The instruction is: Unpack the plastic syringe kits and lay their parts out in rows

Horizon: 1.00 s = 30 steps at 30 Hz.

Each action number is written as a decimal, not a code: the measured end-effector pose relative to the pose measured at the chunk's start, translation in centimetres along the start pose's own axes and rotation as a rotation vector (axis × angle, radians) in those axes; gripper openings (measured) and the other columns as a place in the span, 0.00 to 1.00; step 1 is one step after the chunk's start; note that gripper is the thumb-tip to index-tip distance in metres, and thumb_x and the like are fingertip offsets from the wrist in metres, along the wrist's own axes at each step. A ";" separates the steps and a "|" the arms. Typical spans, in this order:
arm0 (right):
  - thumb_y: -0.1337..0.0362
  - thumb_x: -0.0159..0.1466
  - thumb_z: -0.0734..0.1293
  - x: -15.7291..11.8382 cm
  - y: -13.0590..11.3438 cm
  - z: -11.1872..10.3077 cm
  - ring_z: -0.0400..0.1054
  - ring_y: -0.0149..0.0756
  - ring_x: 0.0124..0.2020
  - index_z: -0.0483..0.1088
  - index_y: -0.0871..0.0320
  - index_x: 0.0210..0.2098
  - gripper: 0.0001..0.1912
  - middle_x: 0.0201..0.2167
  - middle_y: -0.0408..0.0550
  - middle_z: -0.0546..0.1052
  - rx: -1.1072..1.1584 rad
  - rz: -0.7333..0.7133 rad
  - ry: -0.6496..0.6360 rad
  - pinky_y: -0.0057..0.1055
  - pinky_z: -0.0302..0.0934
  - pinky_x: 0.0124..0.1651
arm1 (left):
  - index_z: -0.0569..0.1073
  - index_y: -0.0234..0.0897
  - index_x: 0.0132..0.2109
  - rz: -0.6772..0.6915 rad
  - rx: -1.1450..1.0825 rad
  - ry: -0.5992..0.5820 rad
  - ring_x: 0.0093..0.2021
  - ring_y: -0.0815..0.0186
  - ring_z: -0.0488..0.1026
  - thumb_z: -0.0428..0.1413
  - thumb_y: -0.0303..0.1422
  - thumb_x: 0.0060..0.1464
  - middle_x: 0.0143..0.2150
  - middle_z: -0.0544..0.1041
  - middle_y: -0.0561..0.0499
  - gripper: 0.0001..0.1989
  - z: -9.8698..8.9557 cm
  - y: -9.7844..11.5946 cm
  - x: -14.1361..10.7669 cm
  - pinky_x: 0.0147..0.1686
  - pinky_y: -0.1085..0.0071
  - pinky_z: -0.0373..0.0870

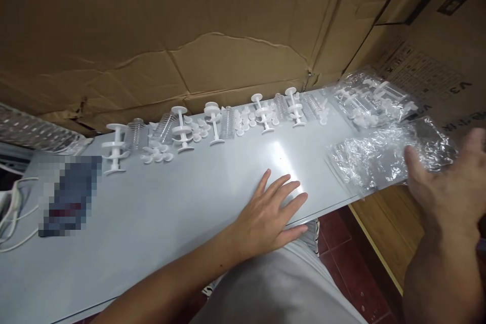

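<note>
Cardboard point(243, 10) backs the grey counter point(159, 207) above red tiles point(355, 273). The left hand point(268, 215) rests there, fingers spread, white parts point(295, 107) in a row beyond; the right hand point(450, 187), fingers apart, is by the clear bags point(375, 157); whether it touches them I can't tell.

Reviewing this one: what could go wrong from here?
The clear plastic bags reach the front edge of the table, close to the right hand; a careless brush might send one to the floor. The small white pieces lie loose in clusters near the white spool-shaped parts, so a sweeping arm could scatter or mix them.
</note>
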State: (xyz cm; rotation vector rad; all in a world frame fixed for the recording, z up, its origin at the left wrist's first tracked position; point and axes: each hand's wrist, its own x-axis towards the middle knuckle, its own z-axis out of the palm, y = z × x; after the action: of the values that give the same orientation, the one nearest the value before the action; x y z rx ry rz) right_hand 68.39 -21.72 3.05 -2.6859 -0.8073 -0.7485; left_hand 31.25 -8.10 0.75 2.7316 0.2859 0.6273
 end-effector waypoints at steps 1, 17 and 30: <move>0.29 0.66 0.57 -0.3 -0.7 0.4 0.54 0.66 0.75 0.52 0.44 0.78 0.48 0.73 0.64 0.64 0.010 -0.054 -0.038 0.69 0.58 0.64 | 0.71 0.33 0.65 0.000 -0.007 -0.006 0.71 0.43 0.67 0.55 0.47 0.71 0.65 0.75 0.35 0.26 0.0 0.0 0.0 0.71 0.30 0.57; 0.28 0.67 0.55 0.4 -3.5 4.7 0.42 0.61 0.80 0.64 0.44 0.74 0.45 0.80 0.55 0.52 0.180 -0.030 -0.534 0.65 0.37 0.77 | 0.73 0.34 0.63 -0.056 -0.081 -0.007 0.71 0.47 0.68 0.56 0.46 0.71 0.64 0.76 0.36 0.24 -0.1 -0.8 -0.6 0.74 0.33 0.53; 0.44 0.65 0.68 3.9 -3.4 1.4 0.78 0.49 0.44 0.78 0.58 0.62 0.34 0.56 0.57 0.81 0.235 -0.088 -0.275 0.46 0.65 0.64 | 0.75 0.35 0.60 -0.115 -0.095 0.024 0.67 0.49 0.72 0.56 0.44 0.71 0.61 0.79 0.39 0.20 -1.3 -0.4 -0.4 0.73 0.34 0.55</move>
State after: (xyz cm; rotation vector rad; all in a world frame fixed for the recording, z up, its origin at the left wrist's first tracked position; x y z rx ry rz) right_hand 69.82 -16.74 4.20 -2.5834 -1.0129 -0.2797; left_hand 30.28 -7.51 1.60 2.5983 0.4047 0.6255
